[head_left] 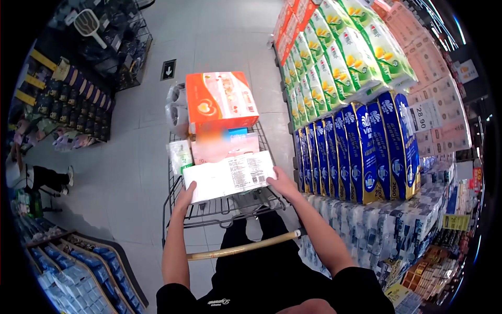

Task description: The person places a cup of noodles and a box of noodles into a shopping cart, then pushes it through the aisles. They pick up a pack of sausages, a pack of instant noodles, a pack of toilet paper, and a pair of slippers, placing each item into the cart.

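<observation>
Between my two hands is a white pack (230,178) with printed text and a barcode on its upper face. My left hand (186,195) grips its left end and my right hand (282,183) its right end. It is held above the near part of a wire shopping cart (225,212). Just beyond it in the cart lies a pink package (219,150), partly covered by a blurred patch. A large orange-and-white pack (222,99) stands at the cart's far end. A clear-wrapped white-and-green pack (181,155) lies along the left side.
The cart's handle (243,247) crosses in front of my body. Stacked blue packs (361,152) and green-and-white packs (334,57) rise close on the right. Display shelves (78,99) line the left, where another person's legs (49,178) show.
</observation>
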Demonstrator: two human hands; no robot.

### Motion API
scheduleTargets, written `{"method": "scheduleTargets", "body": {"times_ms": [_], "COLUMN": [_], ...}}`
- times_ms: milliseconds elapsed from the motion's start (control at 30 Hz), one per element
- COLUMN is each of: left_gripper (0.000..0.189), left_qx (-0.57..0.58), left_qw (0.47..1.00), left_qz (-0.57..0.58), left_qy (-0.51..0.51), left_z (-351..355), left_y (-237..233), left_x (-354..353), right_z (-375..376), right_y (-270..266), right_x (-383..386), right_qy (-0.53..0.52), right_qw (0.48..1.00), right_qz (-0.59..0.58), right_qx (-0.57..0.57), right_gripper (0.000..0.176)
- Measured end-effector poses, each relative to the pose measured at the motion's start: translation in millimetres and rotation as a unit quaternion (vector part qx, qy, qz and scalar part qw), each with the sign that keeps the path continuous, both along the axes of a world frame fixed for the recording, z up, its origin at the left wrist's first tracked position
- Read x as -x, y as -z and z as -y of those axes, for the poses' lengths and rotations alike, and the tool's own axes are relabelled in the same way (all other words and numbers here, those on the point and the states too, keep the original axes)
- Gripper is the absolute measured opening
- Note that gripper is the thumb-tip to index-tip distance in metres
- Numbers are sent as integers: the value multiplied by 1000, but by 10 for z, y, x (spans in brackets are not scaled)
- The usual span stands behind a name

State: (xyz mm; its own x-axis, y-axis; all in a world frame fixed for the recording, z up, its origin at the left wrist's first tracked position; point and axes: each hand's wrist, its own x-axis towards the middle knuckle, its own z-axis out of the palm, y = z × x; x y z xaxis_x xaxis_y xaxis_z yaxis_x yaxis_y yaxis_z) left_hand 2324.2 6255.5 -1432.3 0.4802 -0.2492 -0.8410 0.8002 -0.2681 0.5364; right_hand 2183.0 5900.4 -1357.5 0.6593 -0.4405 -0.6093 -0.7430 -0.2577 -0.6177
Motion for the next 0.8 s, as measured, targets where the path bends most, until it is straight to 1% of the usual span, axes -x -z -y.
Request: {"method": "scheduleTargets", "body": {"times_ms": [33,67,133,167,233,267,300,400,467,500,533,567,600,633,667,700,733,800], "left_gripper": [71,70,69,69,70,70,69,69,76,76,81,87,87,90,93,97,97,96], "left_qx": [-11,1,20,24,92,96,97,112,98,101,121,142,144,171,195,203,193,265], "left_qw": [1000,1000,999,999,995,995,993,985,980,978,970,960,959,948,937,932,935,926], "left_qz": [-16,-7,2,9,-7,0,17,84,141,146,188,230,233,251,269,275,273,215], "left_qy": [16,26,32,33,-40,-41,-62,-99,-104,-105,-90,-75,-76,-89,-102,-116,-121,-161], "left_z": [-1,-23,-3,5,40,45,55,142,165,136,103,81,64,35,5,-46,-91,-179], "left_y": [-30,1,-86,-99,-109,-119,-176,-535,-762,-883,-1009,-1142,-1312,-1499,-1597,-1624,-1703,-1874], "left_x": [-5,12,14,27,32,47,59,83,111,118,122,121,110,111,97,84,72,62], "right_z": [-19,-93,-181,-213,-212,-209,-217,-265,-291,-311,-306,-285,-249,-207,-165,-160,-142,-54], "right_y": [94,28,-10,-7,82,107,121,69,32,-47,-79,-118,-158,-208,-246,-300,-404,-730], "right_x": [6,-30,-75,-84,-70,-44,-20,11,29,32,53,83,102,126,154,216,233,167], "right_qy": [24,48,-1,1,-21,-22,-11,7,117,154,152,177,203,202,235,269,265,238], "right_qw": [1000,999,998,998,994,994,995,995,989,980,980,971,958,958,941,920,920,891], "right_qz": [-10,-1,-29,-22,-3,4,12,13,66,48,54,53,50,51,100,142,134,208], "right_qx": [10,-12,62,65,105,109,103,101,-63,-115,-113,-155,-196,-197,-221,-247,-255,-326], "right_gripper": [70,71,74,74,73,73,73,71,68,65,65,58,52,52,48,45,45,52]}}
